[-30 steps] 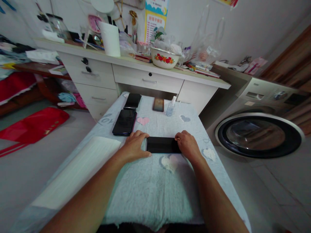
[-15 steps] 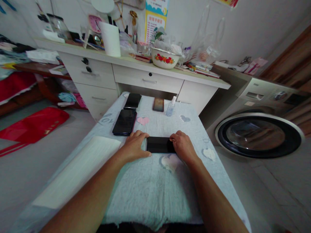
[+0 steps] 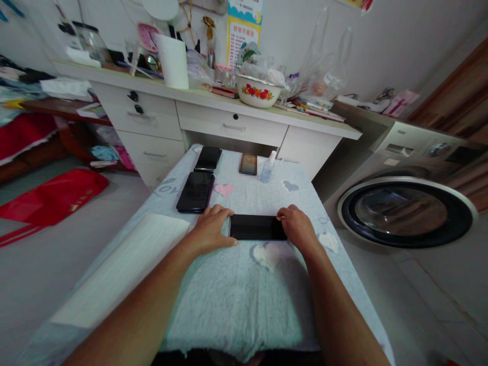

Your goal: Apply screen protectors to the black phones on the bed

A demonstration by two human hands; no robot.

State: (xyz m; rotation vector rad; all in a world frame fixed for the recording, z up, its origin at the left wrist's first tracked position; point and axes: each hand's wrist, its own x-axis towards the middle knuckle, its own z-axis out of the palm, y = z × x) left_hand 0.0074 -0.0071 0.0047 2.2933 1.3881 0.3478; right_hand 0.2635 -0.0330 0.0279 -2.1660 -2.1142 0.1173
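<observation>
A black smartphone (image 3: 256, 227) lies flat and sideways on the cloth-covered table (image 3: 229, 305), its dark screen up. My left hand (image 3: 212, 229) grips the phone's left end between thumb and fingers. At the right end, my right hand (image 3: 299, 227) is closed, fingertips pinched together against the screen; whatever they hold is too small to make out. Two more dark phones lie beyond my left hand: a nearer one (image 3: 195, 191) and a farther one (image 3: 208, 159). A clear spray bottle (image 3: 268, 169) stands farther back, beside a small blurred brown rectangular item (image 3: 248, 164).
A folded white cloth or paper sheet (image 3: 122, 269) lies along the table's left side. Behind stands a white desk (image 3: 232, 124) carrying a flowered bowl (image 3: 257, 92) and a paper roll (image 3: 173, 62). A washing machine (image 3: 415, 147) is at the right, a red bag (image 3: 57, 195) on the floor at the left.
My right hand has slid to the right along the phone, uncovering more of its screen. My left hand and the phone have stayed in place.
</observation>
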